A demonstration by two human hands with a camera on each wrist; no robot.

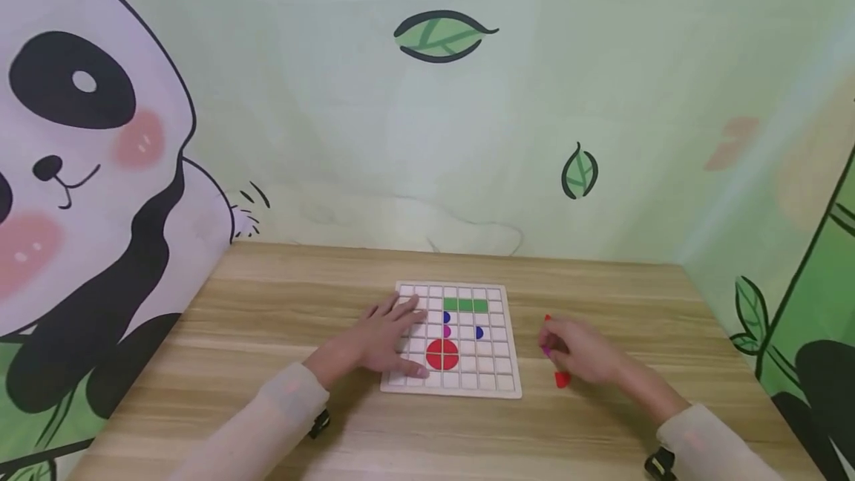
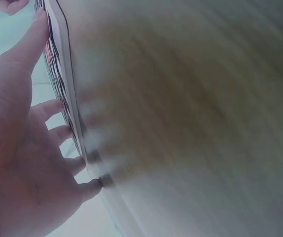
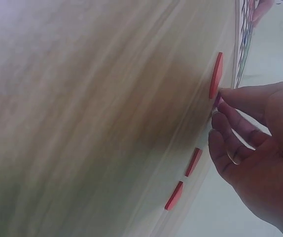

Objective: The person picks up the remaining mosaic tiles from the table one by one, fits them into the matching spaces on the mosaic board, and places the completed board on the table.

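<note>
A white grid board (image 1: 484, 384) lies flat on the wooden table. My left hand (image 1: 387, 336) rests on its left side with fingers spread, thumb near the front edge. On the grid are a green strip (image 1: 465, 306), a red disc (image 1: 442, 355) in quarters, two blue half-discs, one of them (image 1: 479, 332) farther right, and a magenta half-disc (image 1: 447, 331). Right of the board, my right hand (image 1: 581, 347) pinches a small purple piece (image 3: 217, 100) at table level, its shape mostly hidden by the fingertips. A red piece (image 1: 562, 379) lies just in front of that hand.
In the right wrist view, another two small red pieces, one (image 3: 194, 162) and a second (image 3: 174, 196), lie beyond the hand. The wooden table (image 1: 300, 295) meets a wall cloth printed with a panda (image 1: 154, 206) and leaves (image 1: 441, 36).
</note>
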